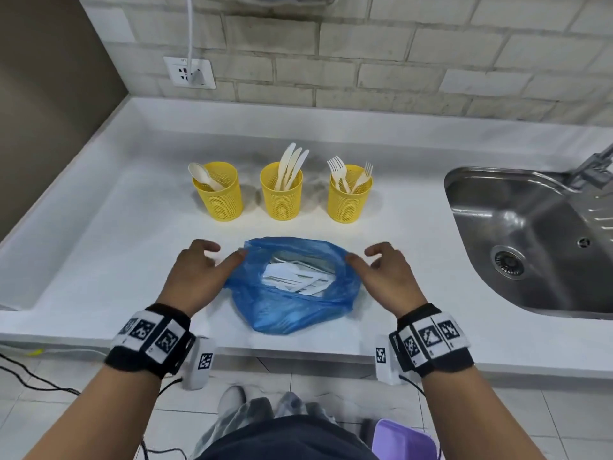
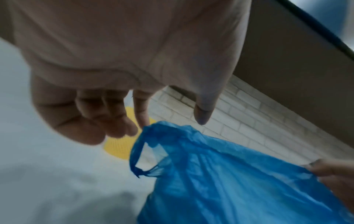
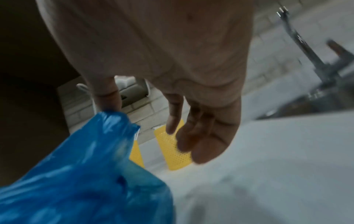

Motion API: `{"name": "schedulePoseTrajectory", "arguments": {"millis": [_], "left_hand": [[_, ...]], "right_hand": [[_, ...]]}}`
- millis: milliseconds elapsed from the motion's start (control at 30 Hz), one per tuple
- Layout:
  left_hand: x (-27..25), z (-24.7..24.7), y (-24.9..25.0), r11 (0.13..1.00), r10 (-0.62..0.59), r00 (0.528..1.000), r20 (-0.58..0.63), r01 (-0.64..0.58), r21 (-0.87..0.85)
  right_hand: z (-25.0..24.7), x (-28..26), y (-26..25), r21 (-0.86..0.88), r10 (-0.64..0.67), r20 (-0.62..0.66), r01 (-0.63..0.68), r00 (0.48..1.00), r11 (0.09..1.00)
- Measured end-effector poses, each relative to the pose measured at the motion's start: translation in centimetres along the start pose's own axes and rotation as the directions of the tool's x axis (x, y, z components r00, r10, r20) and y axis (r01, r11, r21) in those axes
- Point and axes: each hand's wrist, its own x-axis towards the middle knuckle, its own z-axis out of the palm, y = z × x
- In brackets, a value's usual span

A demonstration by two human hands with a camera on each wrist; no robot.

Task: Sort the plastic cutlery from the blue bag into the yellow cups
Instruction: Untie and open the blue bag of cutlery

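Note:
A blue plastic bag (image 1: 292,293) lies on the white counter (image 1: 116,247) near its front edge, its mouth spread open over white wrapped cutlery (image 1: 295,277). My left hand (image 1: 215,257) is at the bag's left rim, with the fingers loosely curled and the thumb tip touching the plastic. At the right rim my right hand (image 1: 365,258) does the same with its thumb; its other fingers stay clear of the bag (image 3: 80,174). Behind the bag stand three yellow mesh cups: the left cup (image 1: 220,197) holds spoons, the middle cup (image 1: 281,197) holds knives and the right cup (image 1: 347,200) holds forks.
A steel sink (image 1: 530,234) with a tap (image 1: 593,164) is set into the counter on the right. A wall socket (image 1: 189,73) with a plugged white cable sits on the brick-tiled wall. A purple bin (image 1: 401,439) and cables lie on the floor.

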Motion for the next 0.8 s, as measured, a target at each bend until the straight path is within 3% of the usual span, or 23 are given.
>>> {"name": "schedulePoseTrajectory", "arguments": {"millis": [33, 100, 267, 367, 467, 533, 633, 700, 800], "left_hand": [[-0.5, -0.2, 0.0, 0.997, -0.001, 1.0, 0.007, 0.001, 0.072], [-1.2, -0.4, -0.1, 0.988, 0.042, 0.999, 0.001, -0.041, 0.152], [-1.8, -0.1, 0.1, 0.977, 0.117, 0.992, 0.052, -0.125, 0.172], [-1.9, 0.3, 0.5, 0.989, 0.046, 0.993, 0.112, -0.03, -0.144], [-1.9, 0.5, 0.9, 0.841, -0.048, 0.983, 0.175, 0.134, -0.525], [-1.5, 0.7, 0.8, 0.692, -0.073, 0.971, 0.227, 0.213, -0.69], [-1.0, 0.7, 0.7, 0.416, -0.085, 0.943, 0.323, 0.328, -0.848], [-0.6, 0.4, 0.7, 0.236, -0.12, 0.926, 0.358, 0.377, -0.896], [0.1, 0.0, 0.3, 0.038, -0.173, 0.882, 0.438, 0.45, -0.892]], "right_hand": [[-0.1, -0.5, 0.1, -0.073, 0.009, 0.031, -0.007, 0.999, 0.997], [0.1, -1.3, 0.0, -0.062, 0.039, 0.095, -0.033, 0.995, 0.998], [1.6, -2.1, -0.6, -0.003, -0.023, 0.147, 0.023, 0.989, 1.0], [2.0, -1.6, 0.2, 0.033, -0.12, 0.072, 0.117, 0.99, 0.993], [2.1, -1.4, 0.1, 0.356, -0.039, 0.05, 0.019, 0.998, 0.934], [2.0, -1.5, -0.3, 0.6, 0.034, 0.12, -0.1, 0.992, 0.794], [1.4, -1.8, -0.7, 0.821, 0.079, 0.212, -0.222, 0.974, 0.525], [1.1, -1.8, -0.4, 0.905, 0.091, 0.259, -0.274, 0.962, 0.325], [1.2, -1.4, 0.5, 0.945, 0.128, 0.324, -0.328, 0.937, 0.01]]}}
